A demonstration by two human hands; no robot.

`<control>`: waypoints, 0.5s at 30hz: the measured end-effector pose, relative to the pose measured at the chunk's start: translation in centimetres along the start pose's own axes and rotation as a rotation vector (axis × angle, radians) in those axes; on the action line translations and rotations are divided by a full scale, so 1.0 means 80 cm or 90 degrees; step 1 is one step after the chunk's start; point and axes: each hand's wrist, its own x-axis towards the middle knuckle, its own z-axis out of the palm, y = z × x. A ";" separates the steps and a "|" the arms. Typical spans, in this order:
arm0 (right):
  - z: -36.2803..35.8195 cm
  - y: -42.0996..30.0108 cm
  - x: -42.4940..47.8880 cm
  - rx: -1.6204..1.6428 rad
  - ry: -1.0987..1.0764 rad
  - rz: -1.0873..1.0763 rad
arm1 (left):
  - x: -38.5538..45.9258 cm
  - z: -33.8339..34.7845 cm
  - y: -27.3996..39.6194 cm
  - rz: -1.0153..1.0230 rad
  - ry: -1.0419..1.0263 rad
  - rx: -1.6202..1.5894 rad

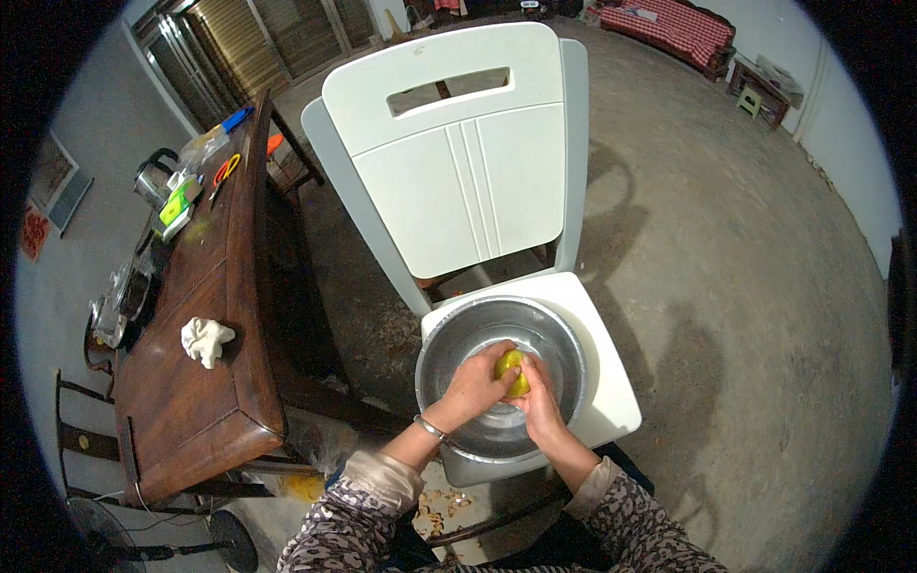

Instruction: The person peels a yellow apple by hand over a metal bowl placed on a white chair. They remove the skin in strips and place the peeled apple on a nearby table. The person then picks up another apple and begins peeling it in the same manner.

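Note:
Both of my hands are over a round stainless steel basin (466,322), holding one yellow-green fruit (514,372) between them. My left hand (478,379) grips the fruit from its left side, with the thumb across its front. From the right, my right hand (539,401) cups it, fingers partly hidden beneath. Which kind of fruit it is, I cannot tell for certain. Shallow, clear water seems to lie in the basin. The basin rests on the seat of a white chair (609,408), whose tall backrest stands beyond it.
On the left, a dark wooden table (193,401) carries a crumpled white cloth (206,342), scissors (226,172), a green tissue pack (180,202) and an electric kettle (154,177). Peel-like scraps (438,510) lie below me. A fan (168,551) stands lower left; a red-checked bench (666,32) is far off.

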 end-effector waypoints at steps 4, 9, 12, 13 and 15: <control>0.002 -0.001 -0.001 -0.030 0.022 -0.011 | 0.000 -0.004 0.000 -0.003 -0.031 -0.022; -0.001 0.001 0.000 -0.046 0.024 -0.021 | -0.001 -0.007 0.005 0.015 -0.051 0.012; -0.003 0.002 0.000 -0.090 0.018 -0.034 | -0.001 -0.015 0.010 -0.005 -0.093 0.036; -0.003 0.002 0.001 -0.098 0.022 -0.032 | -0.001 -0.018 0.013 0.001 -0.099 0.043; -0.002 0.002 0.001 -0.114 0.030 -0.027 | -0.001 -0.022 0.017 0.013 -0.113 0.057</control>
